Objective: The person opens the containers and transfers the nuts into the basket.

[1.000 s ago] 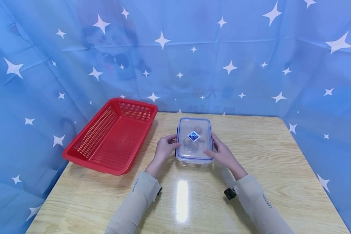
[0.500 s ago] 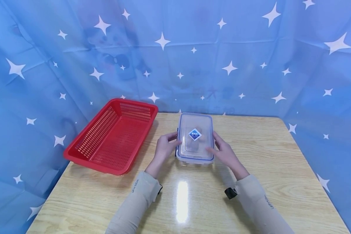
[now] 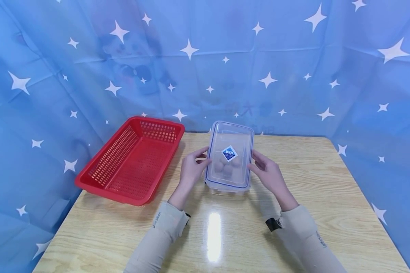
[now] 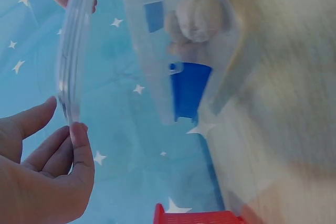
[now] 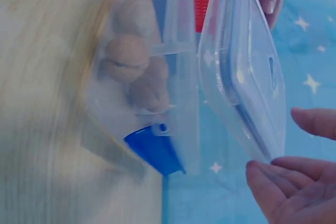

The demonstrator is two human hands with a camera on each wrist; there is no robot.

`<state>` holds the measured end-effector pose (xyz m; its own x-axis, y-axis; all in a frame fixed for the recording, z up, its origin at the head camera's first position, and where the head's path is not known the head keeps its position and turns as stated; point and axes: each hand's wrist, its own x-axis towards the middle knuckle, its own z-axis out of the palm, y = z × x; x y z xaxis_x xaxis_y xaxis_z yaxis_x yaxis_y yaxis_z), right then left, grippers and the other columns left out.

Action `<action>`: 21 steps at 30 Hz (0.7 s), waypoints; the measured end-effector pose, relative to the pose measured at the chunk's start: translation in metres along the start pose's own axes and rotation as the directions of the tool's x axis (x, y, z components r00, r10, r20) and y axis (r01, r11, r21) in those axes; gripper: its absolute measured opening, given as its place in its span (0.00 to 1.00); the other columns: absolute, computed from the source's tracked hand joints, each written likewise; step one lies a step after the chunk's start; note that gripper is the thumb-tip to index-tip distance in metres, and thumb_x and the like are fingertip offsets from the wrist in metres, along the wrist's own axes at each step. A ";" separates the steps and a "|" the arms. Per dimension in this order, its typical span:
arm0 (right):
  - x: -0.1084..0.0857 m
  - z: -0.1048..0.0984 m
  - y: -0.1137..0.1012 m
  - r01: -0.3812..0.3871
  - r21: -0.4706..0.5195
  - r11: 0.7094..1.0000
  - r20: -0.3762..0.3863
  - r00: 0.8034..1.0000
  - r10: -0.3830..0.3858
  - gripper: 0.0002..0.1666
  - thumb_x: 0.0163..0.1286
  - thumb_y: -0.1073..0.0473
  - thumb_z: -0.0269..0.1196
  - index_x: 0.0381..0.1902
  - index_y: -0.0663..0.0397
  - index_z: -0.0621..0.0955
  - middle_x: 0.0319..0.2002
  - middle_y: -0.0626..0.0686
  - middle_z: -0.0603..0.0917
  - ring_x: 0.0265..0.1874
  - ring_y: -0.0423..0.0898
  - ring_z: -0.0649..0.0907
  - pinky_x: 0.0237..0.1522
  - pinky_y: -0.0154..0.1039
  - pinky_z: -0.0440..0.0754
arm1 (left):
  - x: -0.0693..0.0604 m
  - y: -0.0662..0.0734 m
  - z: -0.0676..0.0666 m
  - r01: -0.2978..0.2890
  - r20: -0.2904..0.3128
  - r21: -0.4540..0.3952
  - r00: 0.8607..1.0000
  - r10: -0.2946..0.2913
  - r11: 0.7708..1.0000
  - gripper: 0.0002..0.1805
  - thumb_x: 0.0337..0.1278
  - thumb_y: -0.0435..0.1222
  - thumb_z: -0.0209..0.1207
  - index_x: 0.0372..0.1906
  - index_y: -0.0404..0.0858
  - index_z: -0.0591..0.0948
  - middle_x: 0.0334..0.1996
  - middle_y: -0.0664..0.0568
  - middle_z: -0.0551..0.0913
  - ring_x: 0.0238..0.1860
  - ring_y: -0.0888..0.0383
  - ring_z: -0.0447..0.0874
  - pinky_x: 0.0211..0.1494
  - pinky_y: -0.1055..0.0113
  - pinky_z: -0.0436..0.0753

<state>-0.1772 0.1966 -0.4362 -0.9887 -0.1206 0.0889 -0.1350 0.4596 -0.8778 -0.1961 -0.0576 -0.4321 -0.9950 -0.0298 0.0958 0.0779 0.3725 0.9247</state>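
Above the clear box [image 4: 144, 51] is its clear lid [image 3: 234, 132], raised and tilted, with a gap between them in both wrist views. My left hand [image 4: 50, 169] pinches the lid's edge between thumb and fingers. On the lid's other side, my right hand [image 5: 304, 182] touches the edge with its fingertips, the thumb held apart from it. Several brown rounded things [image 5: 127, 57] lie inside the box, which stands on the table. A blue latch [image 4: 190, 88] hangs from the box wall. In the head view the lid covers most of the box.
A red slotted basket [image 3: 136, 163] stands on the left of the wooden table [image 3: 314, 189]. Behind the table hangs a blue curtain [image 3: 287, 45] with white stars.
The lid has risen off the box, its far edge tilting up and toward the curtain. Both hands have moved slightly up, and the right one also to the right.
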 end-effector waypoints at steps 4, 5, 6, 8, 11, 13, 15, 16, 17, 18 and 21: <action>0.001 -0.001 -0.008 0.015 0.034 0.999 -0.058 0.998 -0.013 0.33 0.76 0.58 0.57 0.75 0.61 0.63 0.72 0.64 0.68 0.71 0.60 0.71 0.69 0.50 0.72 | -0.001 0.007 -0.003 -0.056 -0.039 -0.028 0.998 0.054 0.998 0.24 0.60 0.32 0.66 0.62 0.41 0.81 0.56 0.44 0.85 0.55 0.50 0.85 0.56 0.60 0.86; 0.001 -0.001 -0.010 0.019 0.039 0.999 -0.074 0.997 -0.016 0.33 0.76 0.58 0.57 0.75 0.59 0.64 0.72 0.63 0.69 0.70 0.60 0.72 0.68 0.48 0.74 | -0.001 0.009 -0.003 -0.064 -0.046 -0.032 0.997 0.063 0.997 0.23 0.60 0.32 0.66 0.62 0.42 0.81 0.55 0.44 0.85 0.55 0.50 0.85 0.56 0.60 0.86; 0.002 -0.001 -0.011 0.020 0.042 0.999 -0.090 0.996 -0.016 0.33 0.76 0.57 0.58 0.75 0.57 0.64 0.72 0.63 0.70 0.69 0.59 0.73 0.66 0.44 0.76 | -0.001 0.011 -0.004 -0.076 -0.051 -0.043 0.996 0.073 0.996 0.23 0.60 0.32 0.66 0.62 0.41 0.81 0.55 0.44 0.85 0.55 0.49 0.85 0.56 0.60 0.85; 0.001 -0.001 -0.014 0.030 0.059 0.998 -0.113 0.993 -0.024 0.33 0.76 0.58 0.57 0.75 0.55 0.64 0.72 0.61 0.70 0.69 0.59 0.74 0.62 0.34 0.79 | -0.002 0.015 -0.006 -0.104 -0.058 -0.072 0.993 0.100 0.992 0.23 0.61 0.31 0.65 0.61 0.41 0.81 0.57 0.43 0.85 0.57 0.49 0.84 0.58 0.60 0.84; 0.002 -0.002 -0.018 0.067 0.125 0.990 -0.130 0.990 -0.051 0.33 0.76 0.60 0.57 0.76 0.55 0.63 0.73 0.60 0.68 0.70 0.59 0.73 0.56 0.21 0.77 | -0.002 0.019 -0.008 -0.139 -0.071 -0.151 0.989 0.129 0.979 0.22 0.62 0.30 0.64 0.61 0.38 0.81 0.59 0.43 0.83 0.61 0.48 0.82 0.62 0.60 0.81; 0.002 -0.002 -0.020 0.088 0.189 0.978 -0.135 0.989 -0.063 0.33 0.77 0.61 0.56 0.76 0.55 0.62 0.75 0.59 0.66 0.72 0.58 0.70 0.55 0.17 0.74 | -0.003 0.020 -0.008 -0.154 -0.076 -0.203 0.987 0.142 0.967 0.21 0.64 0.30 0.62 0.62 0.37 0.80 0.61 0.44 0.82 0.64 0.48 0.80 0.65 0.60 0.79; 0.001 -0.002 -0.022 0.097 0.260 0.961 -0.137 0.989 -0.063 0.34 0.77 0.61 0.55 0.77 0.56 0.60 0.76 0.58 0.64 0.73 0.58 0.68 0.57 0.17 0.74 | -0.003 0.020 -0.008 -0.159 -0.080 -0.246 0.986 0.143 0.956 0.21 0.65 0.29 0.61 0.63 0.36 0.79 0.63 0.44 0.80 0.66 0.48 0.78 0.67 0.60 0.77; 0.001 -0.002 -0.023 0.095 0.287 0.953 -0.137 0.989 -0.058 0.34 0.78 0.59 0.55 0.78 0.54 0.59 0.77 0.57 0.63 0.74 0.57 0.67 0.58 0.18 0.74 | -0.003 0.020 -0.008 -0.159 -0.081 -0.259 0.986 0.143 0.953 0.22 0.65 0.29 0.60 0.63 0.36 0.79 0.64 0.44 0.80 0.67 0.48 0.77 0.68 0.60 0.77; 0.001 -0.002 -0.024 0.095 0.309 0.946 -0.137 0.989 -0.055 0.35 0.78 0.58 0.54 0.78 0.54 0.58 0.77 0.56 0.62 0.74 0.56 0.66 0.59 0.18 0.73 | -0.003 0.019 -0.008 -0.157 -0.081 -0.272 0.987 0.140 0.949 0.22 0.66 0.29 0.60 0.64 0.36 0.78 0.65 0.44 0.79 0.68 0.48 0.76 0.69 0.59 0.76; 0.000 -0.002 -0.024 0.093 0.325 0.941 -0.137 0.989 -0.050 0.35 0.78 0.57 0.54 0.78 0.52 0.58 0.78 0.56 0.61 0.75 0.56 0.66 0.61 0.19 0.73 | -0.002 0.018 -0.007 -0.155 -0.081 -0.283 0.987 0.137 0.946 0.22 0.66 0.29 0.59 0.64 0.35 0.78 0.66 0.44 0.78 0.68 0.48 0.76 0.69 0.59 0.76; -0.001 -0.002 -0.025 0.085 0.352 0.932 -0.137 0.990 -0.039 0.34 0.79 0.52 0.52 0.78 0.49 0.58 0.78 0.54 0.61 0.74 0.53 0.67 0.63 0.19 0.72 | -0.002 0.016 -0.006 -0.139 -0.085 -0.316 0.989 0.118 0.938 0.22 0.67 0.28 0.58 0.64 0.35 0.77 0.67 0.43 0.76 0.69 0.47 0.75 0.71 0.58 0.74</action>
<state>-0.1731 0.1871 -0.4129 -0.9824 -0.0166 0.1863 -0.1870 0.1084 -0.9764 -0.1922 -0.0569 -0.4154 -0.9698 -0.0647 0.2353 0.2316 0.0601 0.9710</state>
